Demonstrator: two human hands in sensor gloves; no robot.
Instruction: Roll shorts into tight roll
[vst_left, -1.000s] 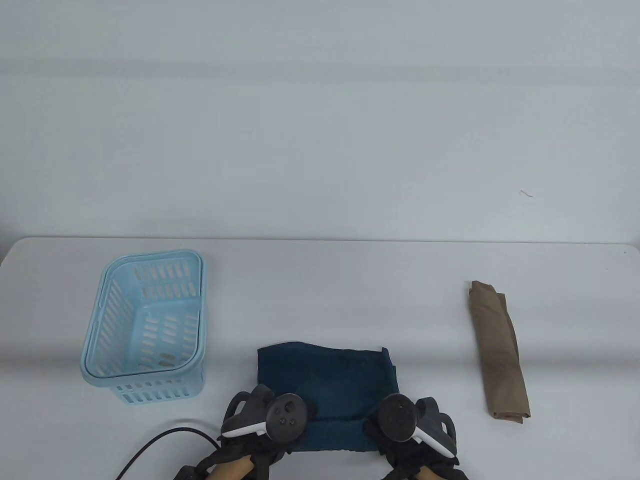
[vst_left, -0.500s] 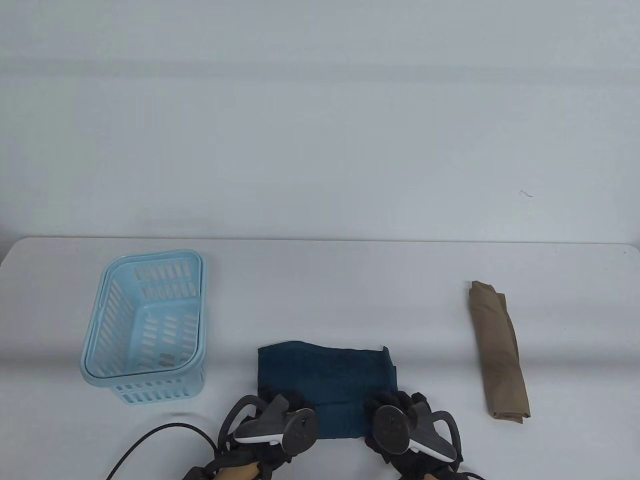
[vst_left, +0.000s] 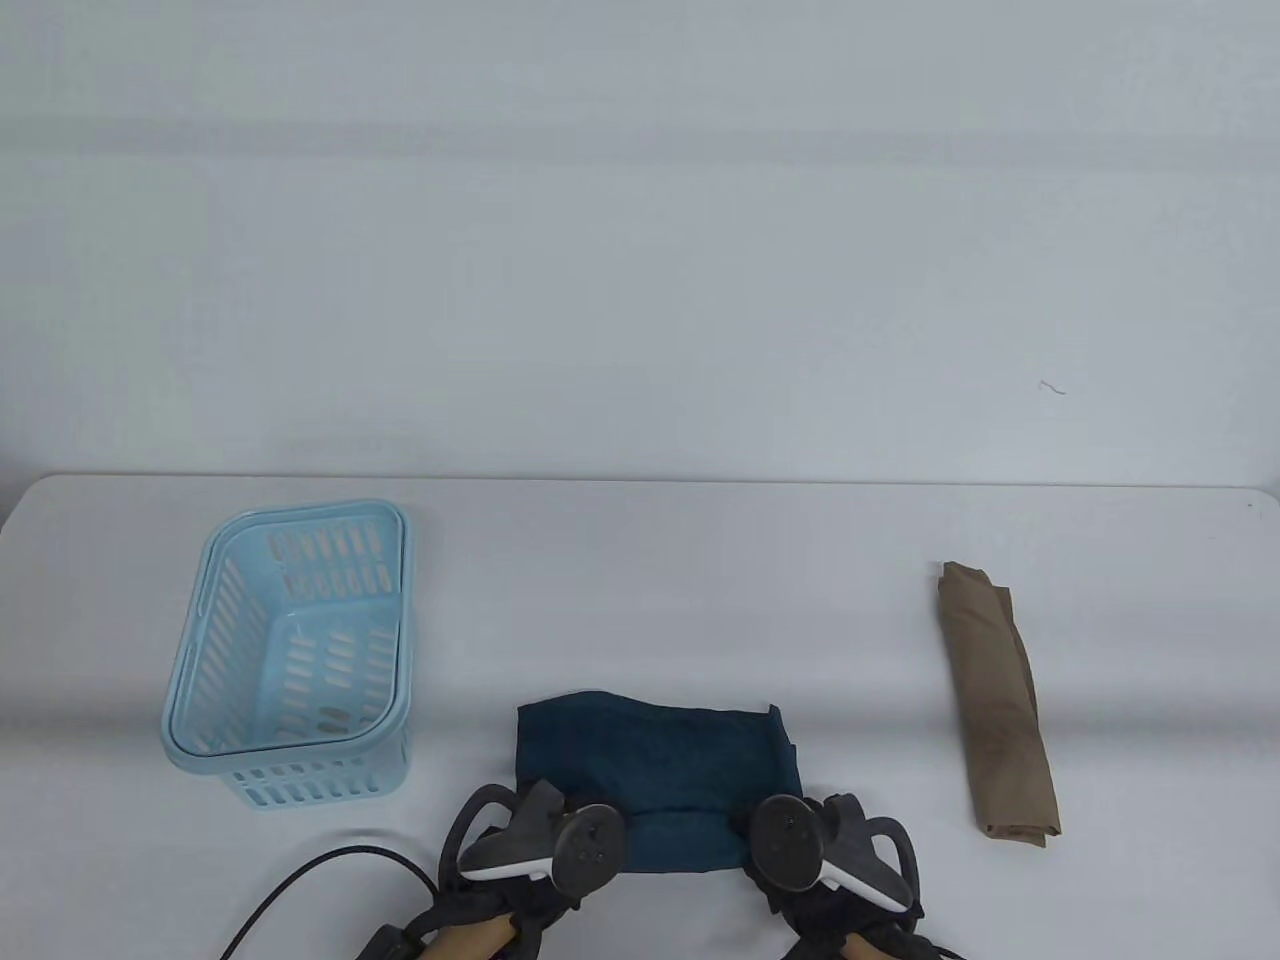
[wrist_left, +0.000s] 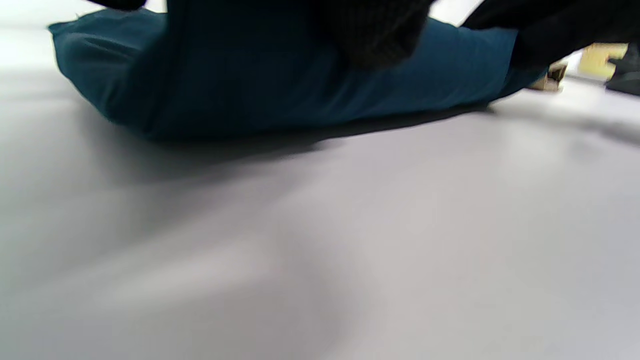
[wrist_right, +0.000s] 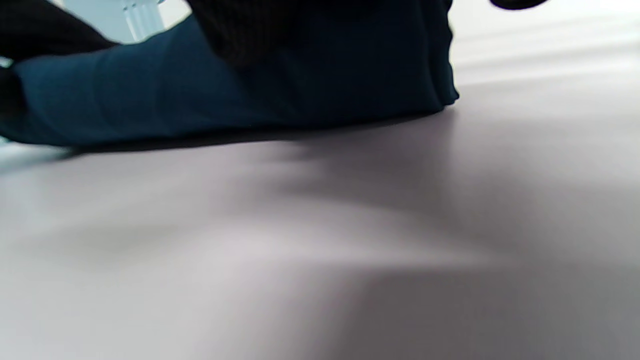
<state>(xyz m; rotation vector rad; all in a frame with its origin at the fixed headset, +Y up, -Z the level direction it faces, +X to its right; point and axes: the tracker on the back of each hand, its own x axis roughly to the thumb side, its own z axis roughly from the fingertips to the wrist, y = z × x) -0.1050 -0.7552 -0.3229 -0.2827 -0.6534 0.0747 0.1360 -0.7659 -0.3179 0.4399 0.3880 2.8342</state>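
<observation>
My left hand (vst_left: 520, 850) and right hand (vst_left: 820, 850) gripped the near edge of the blue shorts (vst_left: 655, 750) at the bench's (vst_left: 640, 580) front. Only the first turn was rolled; most fabric lay flat.

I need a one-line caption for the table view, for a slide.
Both gloved hands, left hand and right hand, hold the near edge of dark blue shorts on a white table.

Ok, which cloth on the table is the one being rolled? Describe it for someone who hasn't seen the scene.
On the white table, look at the near edge, between the light blue basket on the left and a tan roll on the right. The dark teal shorts lie there, near edge rolled, with the left hand and right hand on it.
</observation>
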